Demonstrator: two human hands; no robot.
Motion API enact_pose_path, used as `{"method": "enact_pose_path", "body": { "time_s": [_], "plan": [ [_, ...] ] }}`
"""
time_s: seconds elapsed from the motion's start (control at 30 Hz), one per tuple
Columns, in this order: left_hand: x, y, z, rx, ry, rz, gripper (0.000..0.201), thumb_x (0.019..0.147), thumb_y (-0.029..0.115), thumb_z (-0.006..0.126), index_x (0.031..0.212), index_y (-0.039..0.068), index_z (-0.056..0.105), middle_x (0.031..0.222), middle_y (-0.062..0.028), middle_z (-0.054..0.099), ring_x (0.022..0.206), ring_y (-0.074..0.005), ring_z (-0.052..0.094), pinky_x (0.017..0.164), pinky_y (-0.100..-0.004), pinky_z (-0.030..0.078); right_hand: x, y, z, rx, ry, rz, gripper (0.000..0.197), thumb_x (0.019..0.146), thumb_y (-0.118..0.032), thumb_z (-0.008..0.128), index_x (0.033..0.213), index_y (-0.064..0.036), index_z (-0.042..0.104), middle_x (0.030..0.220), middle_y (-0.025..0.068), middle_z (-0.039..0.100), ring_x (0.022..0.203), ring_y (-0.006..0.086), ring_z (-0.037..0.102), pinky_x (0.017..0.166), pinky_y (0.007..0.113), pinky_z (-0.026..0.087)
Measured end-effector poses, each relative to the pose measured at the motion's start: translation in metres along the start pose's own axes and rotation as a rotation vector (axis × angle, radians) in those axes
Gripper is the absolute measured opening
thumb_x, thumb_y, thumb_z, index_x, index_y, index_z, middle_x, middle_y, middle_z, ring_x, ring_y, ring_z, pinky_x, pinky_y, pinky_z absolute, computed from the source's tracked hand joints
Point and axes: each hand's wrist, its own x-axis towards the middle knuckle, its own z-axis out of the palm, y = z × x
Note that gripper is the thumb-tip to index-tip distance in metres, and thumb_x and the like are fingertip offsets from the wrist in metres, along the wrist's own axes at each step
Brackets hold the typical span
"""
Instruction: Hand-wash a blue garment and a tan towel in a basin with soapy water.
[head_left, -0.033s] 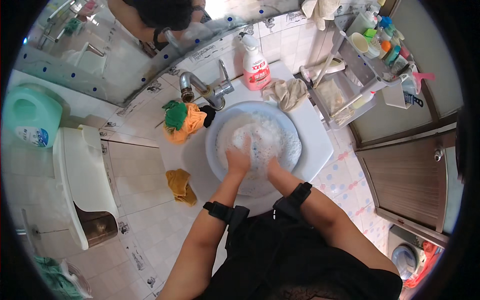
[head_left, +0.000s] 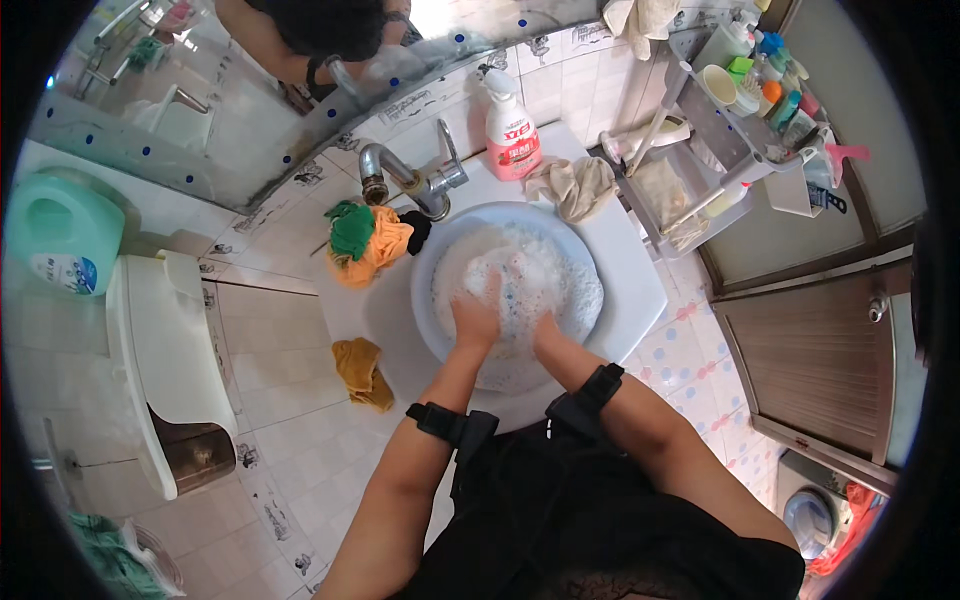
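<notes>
A light blue plastic basin (head_left: 424, 320) full of soapy water sits in the white sink (head_left: 640, 300). White suds (head_left: 515, 265) cover the water and hide what lies below. My left hand (head_left: 477, 318) is in the suds at the left of the basin's middle; its thumb side shows, but the other fingers are covered. To its right, my right hand (head_left: 546, 332) is sunk in the foam past the wrist, with its fingers out of sight. Whether either hand holds anything under the foam cannot be seen.
Behind the basin stand a chrome faucet (head_left: 420, 185) and a pink-and-white pump bottle (head_left: 514, 130). Beige cloth (head_left: 575, 188) lies right of the bottle; orange cloth (head_left: 375, 250) and green cloth (head_left: 351, 231) lie left. A mustard cloth (head_left: 362, 373) hangs at the sink's left edge. A grey shelf cart (head_left: 720, 140) stands right.
</notes>
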Motion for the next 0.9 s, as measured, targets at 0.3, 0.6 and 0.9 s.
{"method": "enact_pose_path", "body": {
  "time_s": [0.3, 0.6, 0.9],
  "plan": [
    [0.013, -0.02, -0.009, -0.222, -0.208, -0.296, 0.027, 0.083, 0.022, 0.054, 0.091, -0.003, 0.06, 0.084, -0.0162, 0.061, 0.076, -0.0248, 0.058, 0.07, -0.0327, 0.044, 0.009, -0.001, -0.016, -0.255, -0.014, -0.135, 0.036, 0.087, -0.031, 0.05, 0.114, -0.0067, 0.051, 0.108, 0.0049, 0.054, 0.095, 0.0162, 0.052, 0.086, 0.03, 0.041],
    [0.014, -0.058, -0.033, 0.663, -0.355, 0.009, 0.05, 0.069, 0.021, 0.061, 0.115, 0.002, 0.05, 0.117, -0.0219, 0.047, 0.11, -0.0327, 0.043, 0.09, -0.0431, 0.034, -0.016, -0.068, 0.003, -0.409, 0.264, 0.365, 0.043, 0.08, -0.046, 0.052, 0.089, -0.0054, 0.061, 0.084, 0.0062, 0.06, 0.08, 0.0135, 0.052, 0.074, 0.024, 0.04],
    [0.027, -0.135, 0.01, 0.951, -0.896, 0.096, 0.061, 0.069, 0.025, 0.064, 0.125, 0.012, 0.043, 0.135, -0.0058, 0.037, 0.124, -0.0238, 0.032, 0.103, -0.0346, 0.025, -0.019, -0.067, 0.018, -0.54, 0.207, 0.423, 0.042, 0.086, -0.035, 0.045, 0.118, -0.0079, 0.047, 0.117, 0.0096, 0.05, 0.108, 0.023, 0.046, 0.093, 0.032, 0.034]
  ]
}}
